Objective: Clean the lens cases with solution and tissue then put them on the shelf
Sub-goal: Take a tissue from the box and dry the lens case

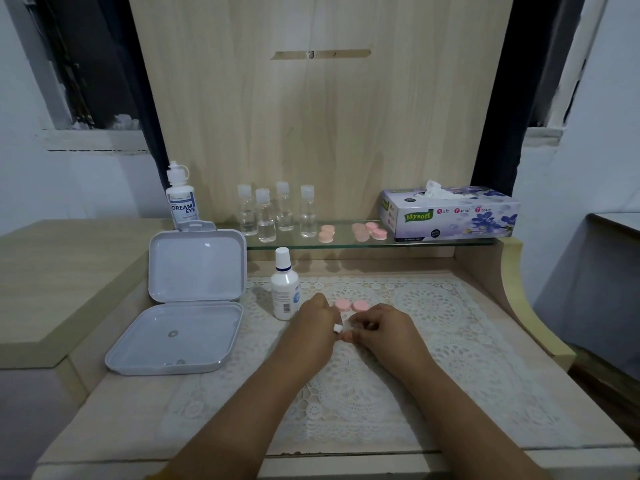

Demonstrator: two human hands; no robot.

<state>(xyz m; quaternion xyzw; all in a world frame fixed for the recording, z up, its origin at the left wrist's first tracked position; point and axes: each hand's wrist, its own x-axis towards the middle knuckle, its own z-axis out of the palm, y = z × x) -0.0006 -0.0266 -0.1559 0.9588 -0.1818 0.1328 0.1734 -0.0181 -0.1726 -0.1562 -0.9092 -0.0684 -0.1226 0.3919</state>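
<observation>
Lens case (351, 305), pink, lay on the bench (485, 393) just beyond both hands, beside the solution bottle (284, 289). Left hand (313, 327) and right hand (382, 329) met fingertip to fingertip, fingers curled, pinching a small white tissue piece (337, 328) between them. Further pink cases (370, 231) rested on the glass shelf (346, 242) near the tissue box (450, 216).
</observation>
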